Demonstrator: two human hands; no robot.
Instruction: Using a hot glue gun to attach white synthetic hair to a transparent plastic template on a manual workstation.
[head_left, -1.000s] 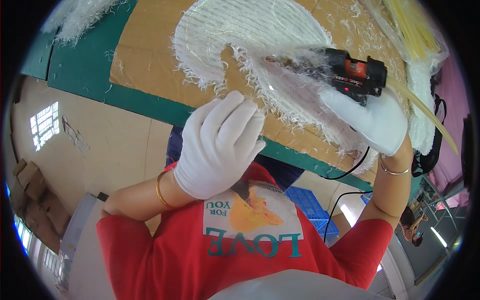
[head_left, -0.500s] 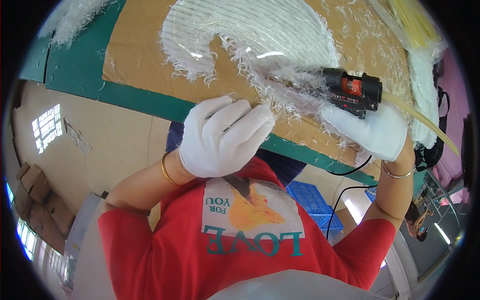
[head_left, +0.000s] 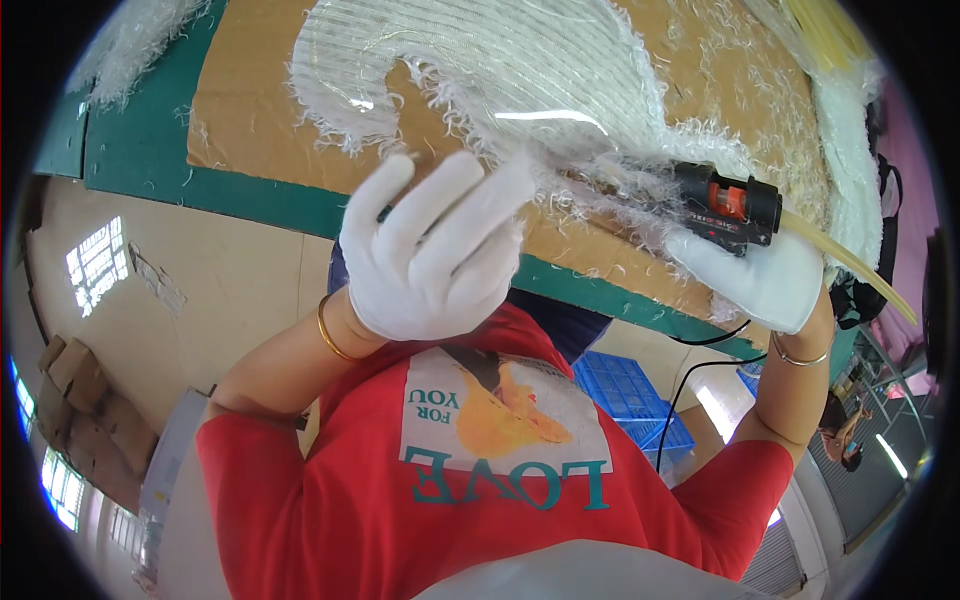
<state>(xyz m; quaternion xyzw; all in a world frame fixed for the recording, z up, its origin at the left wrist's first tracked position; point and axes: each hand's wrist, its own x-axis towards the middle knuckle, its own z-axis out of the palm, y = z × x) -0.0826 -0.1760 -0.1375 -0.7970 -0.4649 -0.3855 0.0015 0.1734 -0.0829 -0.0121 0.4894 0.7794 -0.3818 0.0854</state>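
A curved piece of white shaggy plush fabric (head_left: 480,70) lies ribbed backing up on a brown cardboard sheet (head_left: 250,110), its fringed edge toward me. My right hand (head_left: 770,280), in a white glove, grips a black glue gun (head_left: 725,205) over the fabric's right end. From the gun's back sticks out a long yellowish glue stick (head_left: 845,255). The gun's nozzle is hidden among fluffy fibres. My gloved left hand (head_left: 430,250) is raised by the near fabric edge, fingers stretched and apart, slightly blurred, with nothing seen in it.
Below the cardboard runs the green table edge (head_left: 270,205). A black cable (head_left: 685,390) hangs on the right, near blue crates (head_left: 620,395). More white plush (head_left: 850,160) lies at the right, under a bundle of yellowish sticks (head_left: 825,30). Loose fibres litter the cardboard.
My left hand has moved a little left, and its curled fingers have straightened and spread. The right hand has shifted slightly right and down with the glue gun. The fabric appears a bit further left.
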